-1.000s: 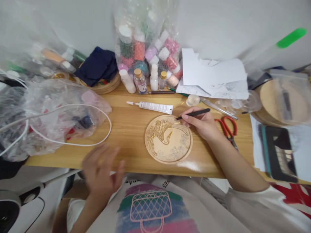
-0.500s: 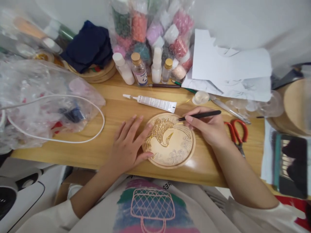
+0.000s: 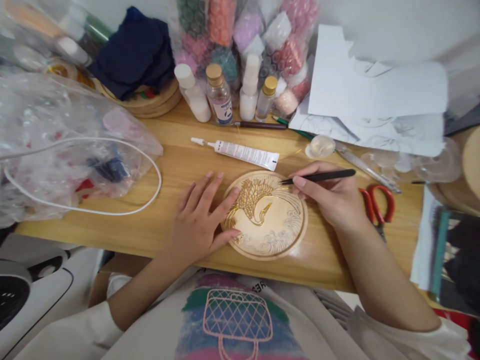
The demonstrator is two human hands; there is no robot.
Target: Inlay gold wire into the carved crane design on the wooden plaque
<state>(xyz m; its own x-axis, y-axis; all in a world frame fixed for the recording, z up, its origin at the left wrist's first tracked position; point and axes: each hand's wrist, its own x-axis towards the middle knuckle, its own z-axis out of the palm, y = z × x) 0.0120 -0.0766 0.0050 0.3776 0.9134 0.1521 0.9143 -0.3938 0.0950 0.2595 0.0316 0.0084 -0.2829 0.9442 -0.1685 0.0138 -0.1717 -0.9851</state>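
A round wooden plaque [image 3: 279, 235] lies on the wooden table in front of me, with a crane in gold wire [image 3: 255, 197] and pencil-like wave lines drawn on it. Spread flat at the plaque's left edge, my left hand [image 3: 200, 220] touches its rim with thumb and forefinger. My right hand [image 3: 330, 192] is closed around black tweezers [image 3: 326, 175] at the plaque's upper right. The tips of the tweezers are at the crane's wing, by a thin strand of gold wire; whether they grip it is too small to tell.
Behind the plaque lies a white tube [image 3: 247, 154], with several small bottles [image 3: 221, 97] beyond it. Red-handled pliers [image 3: 380, 205] rest right of my right hand. A clear plastic bag [image 3: 67, 150] and white cable [image 3: 159, 185] are at left, paper sheets [image 3: 378, 95] at back right.
The view has shifted slightly, so things on the table appear a little further right. Both hands keep nearly the same places on the plaque, the right still holding the tweezers.
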